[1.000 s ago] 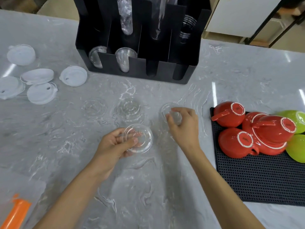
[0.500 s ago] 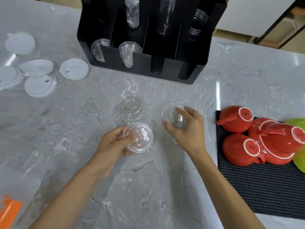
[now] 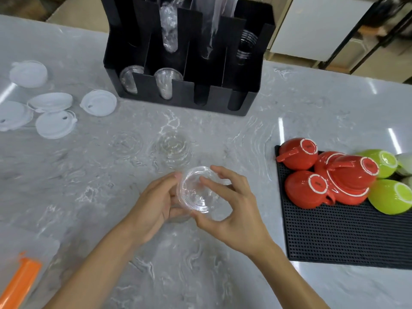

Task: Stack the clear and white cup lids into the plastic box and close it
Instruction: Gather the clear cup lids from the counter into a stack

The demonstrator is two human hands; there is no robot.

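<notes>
Both hands meet over the marble counter, holding clear cup lids [image 3: 197,190] between them. My left hand [image 3: 153,206] grips the lids from the left; my right hand [image 3: 231,208] pinches them from the right, thumb underneath. Whether it is one lid or two nested I cannot tell. Two more clear lids lie flat behind the hands, one at the left [image 3: 126,143] and one at the right [image 3: 174,150]. Several white lids [image 3: 53,124] lie scattered at the far left. An orange-edged plastic box part [image 3: 20,279] shows at the bottom left corner.
A black cup and lid organiser [image 3: 185,56] stands at the back centre with clear cups in its slots. A black rubber mat [image 3: 347,237] at the right carries upturned red cups [image 3: 312,188] and green bowls [image 3: 392,197].
My right hand lifted the clear lid from the counter and brought it left onto the lid in my left hand. The hands now touch around the lids. The camera shifted slightly.
</notes>
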